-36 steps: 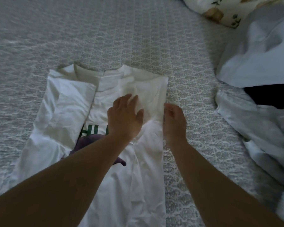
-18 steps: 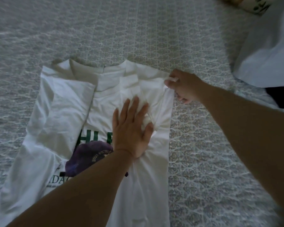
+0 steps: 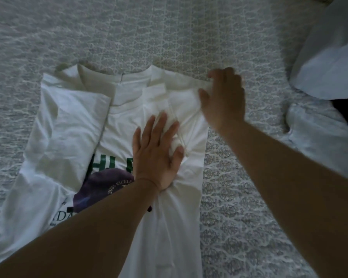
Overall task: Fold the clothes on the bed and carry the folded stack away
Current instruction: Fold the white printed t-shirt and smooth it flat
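Left hand (image 3: 157, 155) flat, fingers straight and spread, pressing the folded-in sleeve of the white t-shirt (image 3: 129, 121) lying on the bed (image 3: 169, 33). Right hand (image 3: 224, 99) just beyond and right of it, motion-blurred, on the shirt's shoulder edge; pinching or just touching, cannot tell. Other clothes (image 3: 325, 63) heaped well right of right hand.

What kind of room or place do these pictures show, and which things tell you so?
Most likely a bedroom. A patterned grey bedspread covers the whole surface, a white T-shirt lies on it half folded under the hands, and more pale laundry is heaped at the right edge.
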Demonstrator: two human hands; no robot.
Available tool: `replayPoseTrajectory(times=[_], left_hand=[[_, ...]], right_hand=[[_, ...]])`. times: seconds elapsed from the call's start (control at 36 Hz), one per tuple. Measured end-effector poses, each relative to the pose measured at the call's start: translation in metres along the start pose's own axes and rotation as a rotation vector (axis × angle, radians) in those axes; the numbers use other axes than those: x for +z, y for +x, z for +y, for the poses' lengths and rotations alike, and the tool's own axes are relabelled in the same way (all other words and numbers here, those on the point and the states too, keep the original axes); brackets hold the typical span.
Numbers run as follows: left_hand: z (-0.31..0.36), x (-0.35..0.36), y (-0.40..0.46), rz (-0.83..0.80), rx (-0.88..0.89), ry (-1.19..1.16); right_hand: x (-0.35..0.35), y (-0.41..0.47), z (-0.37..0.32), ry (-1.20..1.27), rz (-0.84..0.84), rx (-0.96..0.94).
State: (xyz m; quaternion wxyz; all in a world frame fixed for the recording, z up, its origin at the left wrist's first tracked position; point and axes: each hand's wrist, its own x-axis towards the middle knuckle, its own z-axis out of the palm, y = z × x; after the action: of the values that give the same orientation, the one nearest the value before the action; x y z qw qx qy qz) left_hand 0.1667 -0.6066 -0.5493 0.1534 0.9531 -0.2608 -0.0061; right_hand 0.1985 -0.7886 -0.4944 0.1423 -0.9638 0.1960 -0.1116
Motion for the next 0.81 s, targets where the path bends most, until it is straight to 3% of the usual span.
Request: replayPoseTrajectory(times=[0.06,0.11,0.17,0.31,0.47,0.81], left_hand=[[0.0,0.0,0.002,-0.011,-0.009,0.02],[0.0,0.0,0.002,-0.022,-0.015,0.039],[0.0,0.001,0.001,-0.026,-0.021,0.059],[-0.004,-0.002,0.002,-0.127,0.009,0.086],[-0.025,-0.026,-0.08,-0.306,0.062,0.115],[-0.031,-0.089,-0.379,-0.393,0.023,0.019]], right_hand=[[0.01,-0.023,-0.018,0.033,0.027,-0.198],[0.022,-0.045,-0.031,0.07,-0.048,-0.239],[0.034,-0.065,-0.033,0.113,-0.114,-0.15],[0.018,-0.137,-0.037,0.567,-0.087,0.131],[-0.006,-0.266,-0.045,0.091,-0.35,-0.09],[-0.063,-0.503,-0.119,-0.073,-0.424,0.142]])
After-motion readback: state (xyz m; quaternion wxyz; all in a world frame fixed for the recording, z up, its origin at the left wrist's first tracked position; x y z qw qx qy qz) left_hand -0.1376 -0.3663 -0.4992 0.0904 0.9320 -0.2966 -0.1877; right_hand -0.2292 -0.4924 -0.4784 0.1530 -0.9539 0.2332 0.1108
